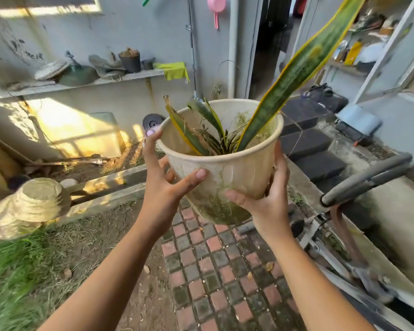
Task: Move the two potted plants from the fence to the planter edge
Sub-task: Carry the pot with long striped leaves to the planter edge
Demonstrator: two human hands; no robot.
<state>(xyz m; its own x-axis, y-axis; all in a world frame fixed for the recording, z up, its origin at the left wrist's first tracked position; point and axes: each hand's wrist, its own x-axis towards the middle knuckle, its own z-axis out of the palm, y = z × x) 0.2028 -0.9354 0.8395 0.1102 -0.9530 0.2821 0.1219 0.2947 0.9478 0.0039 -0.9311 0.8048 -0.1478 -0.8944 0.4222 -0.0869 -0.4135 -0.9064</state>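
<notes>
I hold a cream plastic pot (234,173) with green stains up in the air at the middle of the view. A snake plant (296,72) grows in it, with one long yellow-edged leaf that reaches to the upper right. My left hand (163,177) grips the pot's left side, with the fingertips at its rim. My right hand (265,194) holds the pot's lower right side. The low concrete planter edge (120,187) runs across the ground to the left, below the pot.
An upturned woven basket (31,206) lies at the left by the grass. A brick path (215,263) runs underneath. A wall ledge (86,82) carries a black pot and clutter. A metal frame with a grey handle (368,180) stands at the right.
</notes>
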